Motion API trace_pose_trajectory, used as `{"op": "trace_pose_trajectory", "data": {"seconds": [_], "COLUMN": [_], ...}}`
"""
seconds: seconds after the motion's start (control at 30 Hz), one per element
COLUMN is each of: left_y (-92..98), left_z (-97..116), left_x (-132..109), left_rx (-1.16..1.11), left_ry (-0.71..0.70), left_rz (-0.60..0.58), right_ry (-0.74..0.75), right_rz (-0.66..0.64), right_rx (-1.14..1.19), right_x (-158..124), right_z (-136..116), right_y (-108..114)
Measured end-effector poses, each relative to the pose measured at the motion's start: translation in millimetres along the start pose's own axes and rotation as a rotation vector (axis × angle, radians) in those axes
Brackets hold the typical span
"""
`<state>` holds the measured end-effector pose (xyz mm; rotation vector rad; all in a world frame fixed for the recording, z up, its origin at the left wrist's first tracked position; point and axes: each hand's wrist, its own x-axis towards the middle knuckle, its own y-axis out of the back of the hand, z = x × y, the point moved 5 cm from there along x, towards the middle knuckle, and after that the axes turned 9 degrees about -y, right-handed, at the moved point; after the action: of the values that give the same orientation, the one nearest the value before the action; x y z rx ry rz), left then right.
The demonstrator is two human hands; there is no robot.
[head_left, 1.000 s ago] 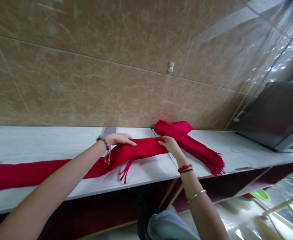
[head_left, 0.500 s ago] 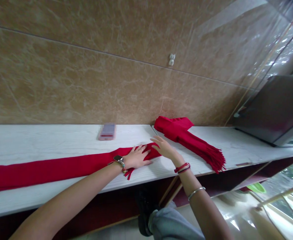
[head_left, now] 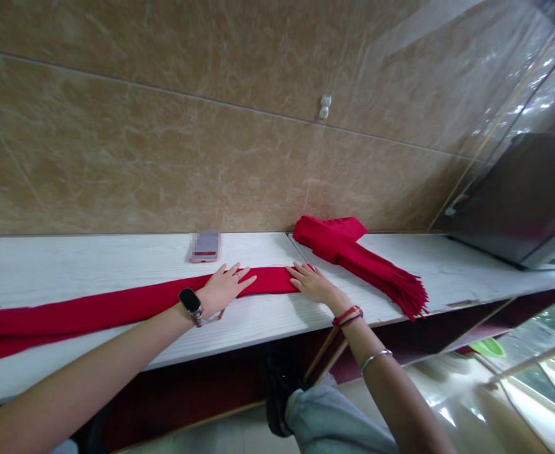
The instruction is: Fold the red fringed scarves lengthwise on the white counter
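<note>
A long red scarf (head_left: pixel 135 302) stretches in a narrow strip along the white countertop (head_left: pixel 88 258), running out of view on the left. My left hand (head_left: pixel 223 288) lies on it with fingers spread, a watch on the wrist. At the strip's right end, my right hand (head_left: pixel 316 285) rests flat with its fingers stretched out. Between the two hands the cloth looks smooth. Another red stretch with a fringed end (head_left: pixel 362 258) lies bent over itself to the right of my right hand; whether it joins the strip is hidden.
A phone (head_left: pixel 205 247) lies near the wall behind my left hand. A dark grey appliance (head_left: pixel 518 195) stands at the counter's right end. A small white cat-shaped hook (head_left: pixel 325 106) is on the tiled wall (head_left: pixel 164 151). Open shelves run below the counter's front edge.
My left hand has slid left along the scarf, away from my right hand. My right hand has lowered flat onto the strip's end. The cloth between them now looks smoother.
</note>
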<state>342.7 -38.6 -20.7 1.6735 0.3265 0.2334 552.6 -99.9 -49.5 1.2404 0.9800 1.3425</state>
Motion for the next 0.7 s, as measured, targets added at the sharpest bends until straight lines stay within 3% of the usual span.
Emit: {"op": "trace_pose_trajectory", "data": {"seconds": [0.1,0.17,0.3,0.4,0.57,0.7], "left_y": [3.3,8.4,1.6,-16.3,-21.3,-22.1], "left_z": [4,8,4,5,-13,-58], "left_x": [-4,4,24,20,-27,-82], "left_rx": [-0.181,-0.282,-0.267,-0.207,-0.220,-0.207], "left_ry": [-0.064,-0.103,0.052,0.047,0.022,0.249], "left_rz": [-0.219,-0.262,-0.045,0.070,0.045,0.059], "right_ry": [0.011,0.056,0.071,0.048,0.044,0.106], "right_rz": [0.027,-0.008,-0.097,-0.122,-0.081,0.047], "right_rx": [0.048,0.063,0.091,0.136,0.147,0.227], "right_x": [0,1,3,4,6,14], "right_z": [-12,-18,-17,-8,-11,-57], "right_y": [7,5,-6,-9,4,30]}}
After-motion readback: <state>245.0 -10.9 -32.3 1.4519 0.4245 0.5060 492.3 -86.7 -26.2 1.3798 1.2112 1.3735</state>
